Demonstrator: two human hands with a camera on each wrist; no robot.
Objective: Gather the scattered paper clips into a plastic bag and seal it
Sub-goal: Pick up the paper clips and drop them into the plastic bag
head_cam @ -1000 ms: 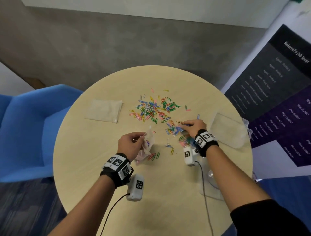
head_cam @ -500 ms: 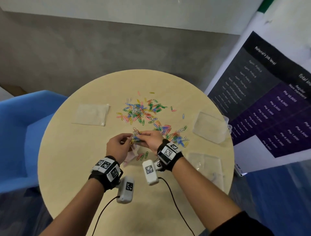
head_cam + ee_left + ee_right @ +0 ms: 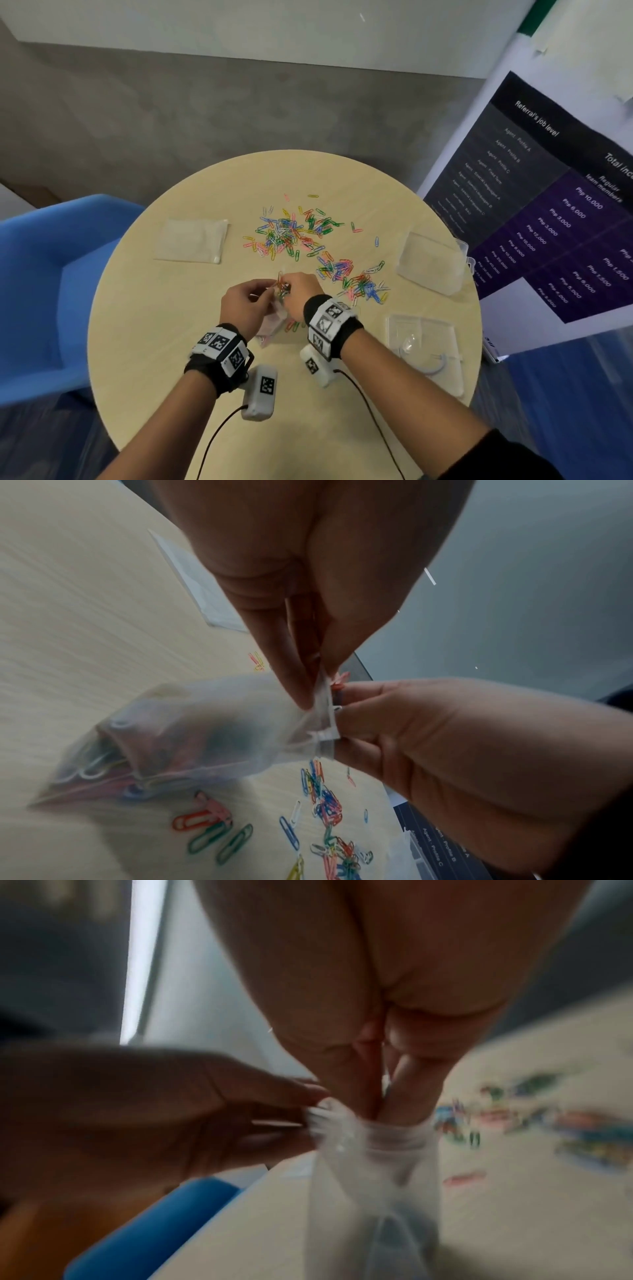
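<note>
A small clear plastic bag [image 3: 192, 737], part-filled with coloured paper clips, hangs over the round table [image 3: 164, 359]. My left hand [image 3: 263, 294] pinches the bag's rim [image 3: 320, 696] and holds the mouth up. My right hand [image 3: 294, 291] holds a pinch of paper clips [image 3: 282, 289] at the mouth, and in the right wrist view its fingertips [image 3: 394, 1110] reach into the bag [image 3: 377, 1191]. Loose clips lie in two heaps, one far [image 3: 287, 233] and one at right [image 3: 352, 281]. A few more clips [image 3: 212, 831] lie under the bag.
An empty flat bag [image 3: 191, 240] lies at the table's left, another [image 3: 431, 263] at the right edge. A clear plastic case [image 3: 424, 342] sits near right. A blue chair [image 3: 51, 291] stands on the left, a printed banner [image 3: 548, 205] on the right.
My right hand left the right-hand heap with a pinch of clips and moved left to the bag's mouth. The left hand kept hold of the bag and drew closer.
</note>
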